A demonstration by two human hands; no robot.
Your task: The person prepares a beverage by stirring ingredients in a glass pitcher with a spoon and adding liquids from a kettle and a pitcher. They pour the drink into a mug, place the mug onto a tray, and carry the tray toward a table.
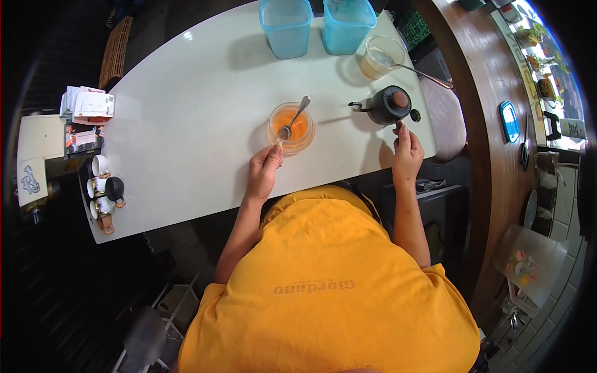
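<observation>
A clear cup [272, 132] of orange liquid stands on the table, and a metal spoon [301, 109] leans inside it. My left hand [264, 171] is closed in a pinch at the cup's near side, apparently on its handle; the fingers partly hide the grip. To the right is a black gooseneck kettle [381, 110] with a round brown lid knob and its thin spout pointing left. My right hand [407, 155] is wrapped round the kettle's brown handle [398, 125]. A small black round piece [415, 115] lies beside the kettle.
Two blue plastic containers [285, 31] stand at the table's far edge. Near them is a clear tub [379, 59] with a long-handled spoon [429, 77]. Cups on a rack [99, 186] and papers [93, 102] sit at the left. A wooden counter [482, 124] runs along the right.
</observation>
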